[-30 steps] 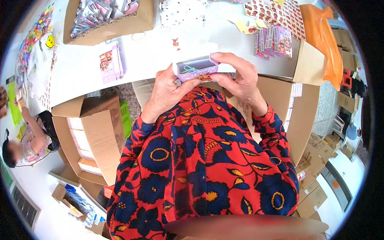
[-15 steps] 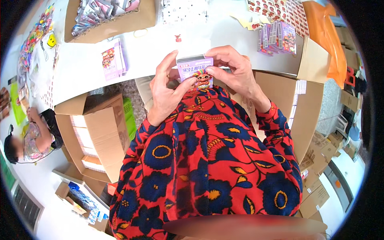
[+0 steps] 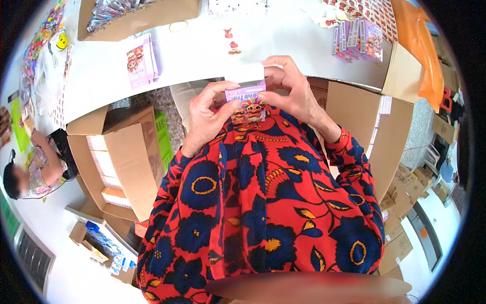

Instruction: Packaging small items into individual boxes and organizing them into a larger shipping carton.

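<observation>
In front of my chest I hold a small purple carton point(image 3: 248, 109) upright, with cartoon figures on its front. My left hand point(image 3: 208, 111) grips its left side, thumb on the front. The right hand point(image 3: 294, 96) has its thumb on the upper right of the front and its fingers behind. A white flap point(image 3: 244, 74) stands up at the carton's top; what is inside cannot be seen. Beyond the hands, two small red cut-out figures point(image 3: 233, 48) lie on the white table point(image 3: 192, 55).
Purple cartons stand on the table at left point(image 3: 142, 66) and, several in a row, at right point(image 3: 357, 40). A cardboard box of packets point(image 3: 147, 20) sits at the back left. Open cardboard boxes flank me below the table point(image 3: 126, 177). A person point(image 3: 40, 167) is at far left.
Both hands have come slightly down toward my body with the carton. Its white top flap now shows standing up. A second red figure on the table has come into view.
</observation>
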Motion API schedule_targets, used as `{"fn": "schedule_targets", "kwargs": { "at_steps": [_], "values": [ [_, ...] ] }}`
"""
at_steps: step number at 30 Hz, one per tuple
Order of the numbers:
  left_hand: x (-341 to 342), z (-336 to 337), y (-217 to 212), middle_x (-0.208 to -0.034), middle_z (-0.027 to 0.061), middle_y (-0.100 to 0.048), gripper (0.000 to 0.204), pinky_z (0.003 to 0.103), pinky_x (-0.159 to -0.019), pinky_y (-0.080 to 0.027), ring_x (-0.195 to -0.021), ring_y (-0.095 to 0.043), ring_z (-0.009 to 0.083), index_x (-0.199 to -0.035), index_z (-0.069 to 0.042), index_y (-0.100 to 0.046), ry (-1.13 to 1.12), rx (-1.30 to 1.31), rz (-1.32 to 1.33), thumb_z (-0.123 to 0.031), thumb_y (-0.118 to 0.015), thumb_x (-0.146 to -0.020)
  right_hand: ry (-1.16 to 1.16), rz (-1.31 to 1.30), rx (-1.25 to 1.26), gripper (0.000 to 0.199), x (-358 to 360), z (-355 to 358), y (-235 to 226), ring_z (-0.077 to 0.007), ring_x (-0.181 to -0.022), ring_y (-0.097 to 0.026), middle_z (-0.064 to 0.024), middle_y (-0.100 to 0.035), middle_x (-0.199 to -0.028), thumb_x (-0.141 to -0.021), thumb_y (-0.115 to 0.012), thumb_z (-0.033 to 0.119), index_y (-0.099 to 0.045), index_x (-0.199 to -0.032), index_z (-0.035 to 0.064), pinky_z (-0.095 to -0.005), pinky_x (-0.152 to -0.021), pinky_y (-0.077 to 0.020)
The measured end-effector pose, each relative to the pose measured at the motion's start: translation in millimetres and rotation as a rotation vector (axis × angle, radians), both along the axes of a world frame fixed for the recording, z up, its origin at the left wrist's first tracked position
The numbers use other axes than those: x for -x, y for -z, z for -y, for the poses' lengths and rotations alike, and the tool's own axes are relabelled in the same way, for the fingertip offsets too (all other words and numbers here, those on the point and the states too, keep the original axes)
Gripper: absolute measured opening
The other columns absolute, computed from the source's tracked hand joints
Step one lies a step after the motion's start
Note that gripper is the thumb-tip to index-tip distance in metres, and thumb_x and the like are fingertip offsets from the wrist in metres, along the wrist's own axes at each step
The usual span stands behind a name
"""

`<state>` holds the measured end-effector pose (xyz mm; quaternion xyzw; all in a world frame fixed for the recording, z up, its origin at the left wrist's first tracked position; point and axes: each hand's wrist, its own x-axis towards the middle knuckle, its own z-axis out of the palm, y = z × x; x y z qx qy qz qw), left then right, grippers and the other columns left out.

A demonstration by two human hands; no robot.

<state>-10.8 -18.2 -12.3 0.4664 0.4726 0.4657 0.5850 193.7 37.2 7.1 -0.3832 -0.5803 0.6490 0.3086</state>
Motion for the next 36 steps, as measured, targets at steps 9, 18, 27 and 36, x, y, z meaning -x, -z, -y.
{"fn": "schedule_targets", "kwargs": {
  "at_steps": [9, 18, 27, 36],
  "values": [
    [9, 14, 5, -0.101, 0.01, -0.063, 0.029, 0.028, -0.08, -0.052, -0.091, -0.062, 0.0151, -0.11, 0.0, -0.055, 0.084, -0.029, -0.047, 0.005, -0.061, -0.082, -0.201, 0.021, 0.102, 0.046, -1, -6, 1, -0.0088, -0.085, -0.06, -0.0045, -0.065, -0.097, -0.077, -0.066, -0.002, -0.054, -0.121, 0.0052, -0.0247, -0.075, -0.0499],
    [8, 9, -12, -0.108, 0.0112, -0.063, 0.034, 0.028, -0.08, -0.052, -0.097, -0.062, 0.0165, -0.111, 0.0, -0.055, 0.029, 0.009, -0.121, 0.006, -0.064, -0.079, -0.225, 0.024, 0.025, 0.031, 0, -6, 5, -0.0118, -0.09, -0.062, -0.0062, -0.066, -0.099, -0.078, -0.064, -0.003, -0.063, -0.108, 0.004, -0.0264, -0.08, -0.0506],
    [10, 3, -22, -0.097, 0.0082, -0.066, 0.023, 0.026, -0.077, -0.052, -0.087, -0.063, 0.0121, -0.103, 0.0, -0.06, 0.088, 0.0, -0.165, 0.001, -0.065, -0.08, -0.292, 0.079, -0.025, 0.021, -5, -8, -6, -0.0148, -0.094, -0.061, -0.0075, -0.067, -0.1, -0.083, -0.061, 0.005, -0.066, -0.103, 0.0023, -0.0282, -0.084, -0.0488],
    [16, -23, -35, -0.086, 0.0055, -0.065, 0.014, 0.022, -0.073, -0.049, -0.082, -0.059, 0.0077, -0.096, 0.001, -0.061, 0.194, 0.146, -0.13, -0.008, -0.063, -0.086, -0.257, 0.175, 0.013, 0.019, 0, -15, -22, -0.0076, -0.08, -0.06, -0.0051, -0.067, -0.089, -0.086, -0.061, 0.011, -0.066, -0.102, 0.0021, -0.0226, -0.072, -0.05]
  ]
}}
